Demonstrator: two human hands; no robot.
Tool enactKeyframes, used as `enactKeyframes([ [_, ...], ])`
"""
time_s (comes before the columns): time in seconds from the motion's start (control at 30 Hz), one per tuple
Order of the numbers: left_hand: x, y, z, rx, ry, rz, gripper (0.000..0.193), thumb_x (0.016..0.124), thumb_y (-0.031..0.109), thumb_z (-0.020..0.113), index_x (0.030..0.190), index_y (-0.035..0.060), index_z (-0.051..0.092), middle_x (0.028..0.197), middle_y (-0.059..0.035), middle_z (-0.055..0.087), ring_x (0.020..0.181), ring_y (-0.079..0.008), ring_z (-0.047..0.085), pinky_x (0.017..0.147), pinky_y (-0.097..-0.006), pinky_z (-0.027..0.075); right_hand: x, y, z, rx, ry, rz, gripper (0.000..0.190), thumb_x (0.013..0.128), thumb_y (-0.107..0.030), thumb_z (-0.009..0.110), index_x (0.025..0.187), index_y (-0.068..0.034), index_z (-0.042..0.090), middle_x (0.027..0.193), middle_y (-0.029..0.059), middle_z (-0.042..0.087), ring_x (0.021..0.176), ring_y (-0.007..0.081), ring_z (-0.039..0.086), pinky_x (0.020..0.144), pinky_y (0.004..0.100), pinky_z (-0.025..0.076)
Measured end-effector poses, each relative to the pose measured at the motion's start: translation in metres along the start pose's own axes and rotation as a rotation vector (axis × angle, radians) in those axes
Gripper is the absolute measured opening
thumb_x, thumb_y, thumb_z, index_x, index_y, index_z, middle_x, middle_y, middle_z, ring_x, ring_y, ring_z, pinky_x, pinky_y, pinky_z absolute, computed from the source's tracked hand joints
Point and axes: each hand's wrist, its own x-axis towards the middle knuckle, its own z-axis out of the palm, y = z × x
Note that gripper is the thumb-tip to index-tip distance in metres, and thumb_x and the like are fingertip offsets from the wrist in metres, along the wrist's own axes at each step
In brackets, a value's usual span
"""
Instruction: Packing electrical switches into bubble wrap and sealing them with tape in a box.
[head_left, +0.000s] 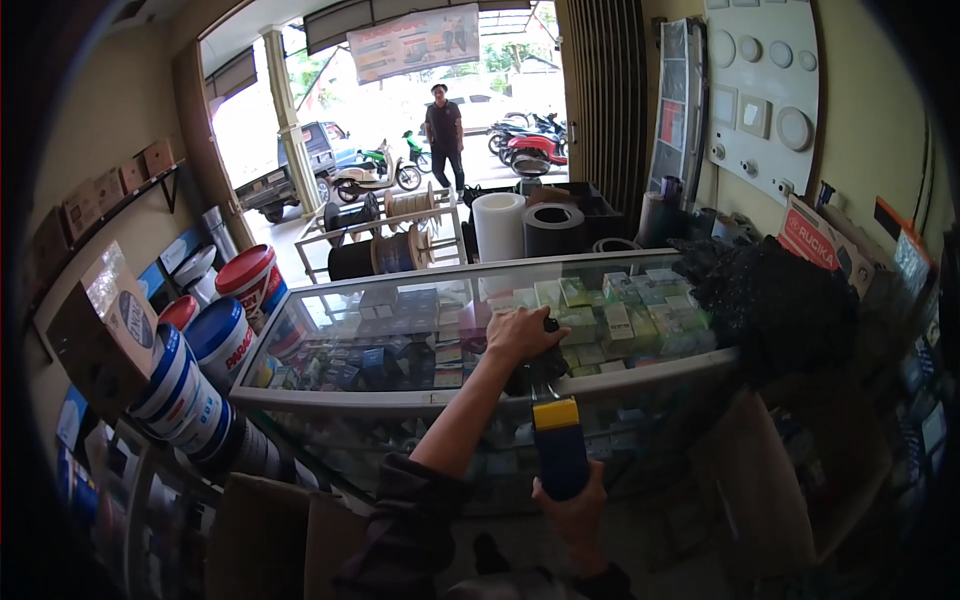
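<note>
My left hand (521, 334) reaches out over the glass-topped display counter (330, 398), its fingers around the end of a black object (553, 366). What the black object is cannot be made out, as my hand hides part of it. Closer to my body, my right hand (574, 502) holds the lower end of a dark blue and yellow box-like item (561, 450). Two thin pale strips (545, 390) show between this item and the black object. Beneath the glass lie many small boxes (619, 322), white, green and blue.
Paint pails (217, 334) and a carton (112, 322) stand left. A black plastic heap (780, 307) covers the counter's right end. Open cardboard boxes (262, 536) flank me low down. Beyond are cable reels (394, 251), sheeting rolls (499, 225) and a person (444, 131) by the doorway.
</note>
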Motion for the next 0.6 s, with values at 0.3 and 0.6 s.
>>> enactKeyframes([
  [0.3, -0.004, 0.002, -0.002, -0.005, -0.006, 0.005, 0.06, 0.077, 0.066, 0.047, 0.105, 0.0143, 0.061, 0.097, -0.0159, 0.065, 0.098, -0.0313, 0.061, 0.084, -0.0427, 0.045, 0.001, 0.014, 0.001, -0.079, -0.086, -0.282, 0.052, 0.066, -0.021, 0.076, 0.112, -0.011, 0.055, 0.089, 0.016, 0.055, 0.076, 0.0323, 0.061, 0.063, 0.0385, 0.052],
  [0.6, -0.005, 0.006, 0.003, 0.021, 0.032, -0.004, 0.059, 0.079, 0.065, 0.047, 0.104, 0.0138, 0.06, 0.095, -0.0164, 0.065, 0.094, -0.0324, 0.062, 0.084, -0.0438, 0.045, -0.001, 0.037, 0.008, -0.108, -0.088, -0.393, 0.052, 0.064, -0.017, 0.076, 0.11, -0.011, 0.053, 0.087, 0.0156, 0.055, 0.074, 0.0326, 0.061, 0.06, 0.0377, 0.051],
])
